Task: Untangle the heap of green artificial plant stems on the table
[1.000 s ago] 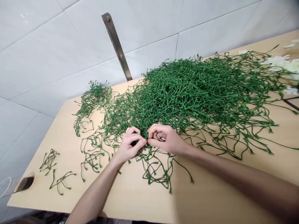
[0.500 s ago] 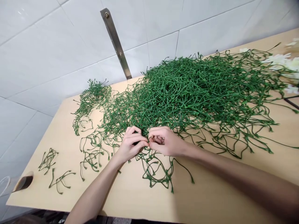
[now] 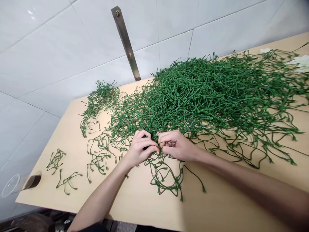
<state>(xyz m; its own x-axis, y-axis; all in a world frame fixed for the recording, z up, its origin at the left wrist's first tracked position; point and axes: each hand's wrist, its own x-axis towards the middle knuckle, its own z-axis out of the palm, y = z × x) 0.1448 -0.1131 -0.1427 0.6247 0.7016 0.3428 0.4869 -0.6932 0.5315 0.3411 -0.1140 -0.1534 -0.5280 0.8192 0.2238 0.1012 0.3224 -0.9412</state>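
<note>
left hand (image 3: 141, 148): centre of the frame, fingers curled shut, pinching a strand at the near edge of the stems, thumb pressed to forefinger.
right hand (image 3: 177, 145): just beside the left, knuckles nearly touching it, fingers closed on the same tangle; the two grips sit close, as suits pulling one short piece apart from the rest (a judgement).
stems (image 3: 207, 93): a heaped green mass across the centre and right of the frame, thin, wiry, branching, each tip ending in a small knob; it looks like moulded plastic, matte and springy.
loose sprigs (image 3: 61, 170): lower left, well apart from the heap, small forked pieces lying flat and separate.
counter (image 3: 217, 206): pale wood-look board, smooth, carrying everything.
cup (image 3: 14, 185): clear, at the far lower left edge, tipped on its side.
bracket (image 3: 126, 43): a metal strip, screwed to the white tiled wall, upper centre.
white flowers (image 3: 299, 61): right edge, behind the heap, partly cut off.
</note>
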